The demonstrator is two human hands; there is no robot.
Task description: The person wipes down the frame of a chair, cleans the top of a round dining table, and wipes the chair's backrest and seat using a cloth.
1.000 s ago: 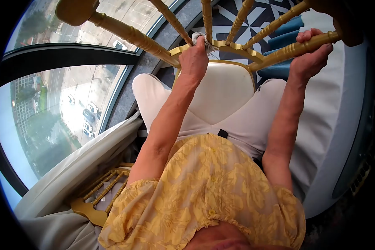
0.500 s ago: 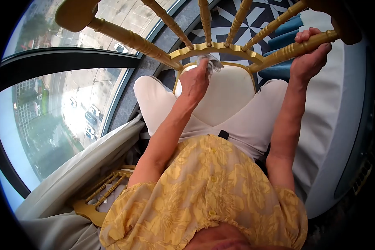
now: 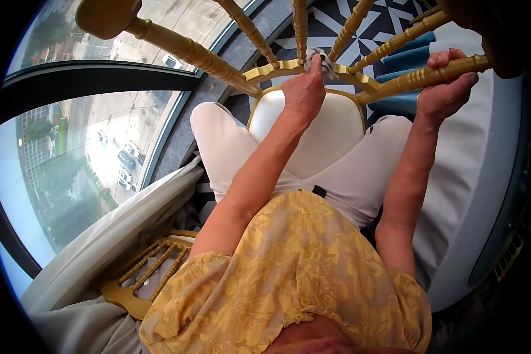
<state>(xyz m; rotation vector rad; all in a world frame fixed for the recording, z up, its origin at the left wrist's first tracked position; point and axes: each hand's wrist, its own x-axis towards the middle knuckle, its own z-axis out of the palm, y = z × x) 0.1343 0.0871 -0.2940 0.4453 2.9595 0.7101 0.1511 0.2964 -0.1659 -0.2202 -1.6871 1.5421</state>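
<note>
Rag (image 3: 327, 67), loose-ended, could snag spindles (image 3: 301, 29)
Left hand (image 3: 304, 93) apparently pinches it at gold chair's (image 3: 327, 133) lower rail (image 3: 271, 71); right hand (image 3: 445, 97) grips chair's post (image 3: 416, 80).

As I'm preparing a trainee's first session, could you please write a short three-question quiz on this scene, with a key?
1. Multiple choice: which of the person's hands holds the crumpled cloth?
A) the left
B) the right
C) both together

2. True or false: the right hand grips a gold chair post.

3. Fill in the blank: part of another gold chair shows at the picture's lower ____.

Key: 1. A, the left hand. 2. True. 3. Left.
</note>
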